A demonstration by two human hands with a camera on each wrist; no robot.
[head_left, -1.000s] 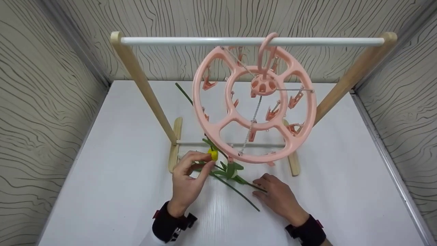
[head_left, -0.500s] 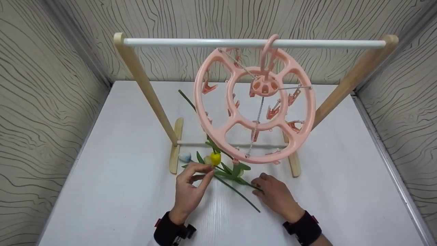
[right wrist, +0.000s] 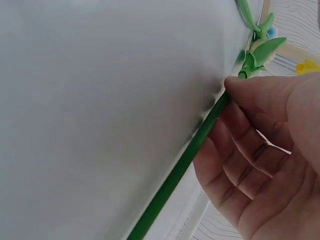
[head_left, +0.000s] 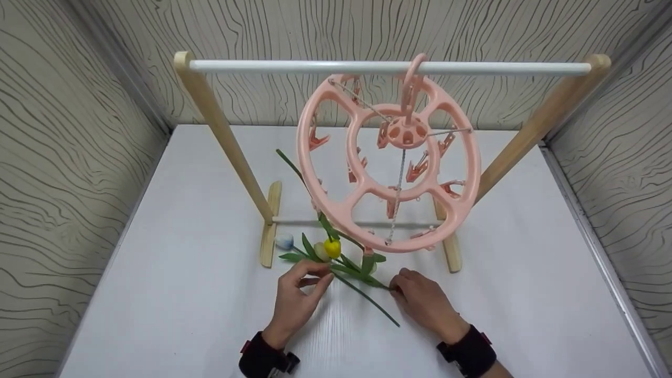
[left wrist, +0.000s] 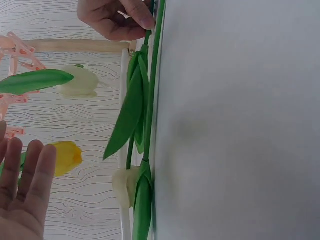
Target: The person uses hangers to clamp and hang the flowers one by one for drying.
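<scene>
the left hand (head_left: pixel 295 302) stood at lower centre, fingers loosely extended, released; the right hand (head_left: pixel 428 304), lower right of centre, pinched a green stem (right wrist: pixel 175 180) between thumb and finger. one yellow tulip (head_left: pixel 332 249), one blue tulip (head_left: pixel 284 241) and two whitish tulips (left wrist: pixel 77 84) showed near frame centre, by one pink hanger (head_left: pixel 341 214) on one rack (head_left: pixel 294 66).

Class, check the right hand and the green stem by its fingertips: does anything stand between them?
Nothing visible does: the right hand pinches the green stem directly. The pink hanger is not between them.
</scene>
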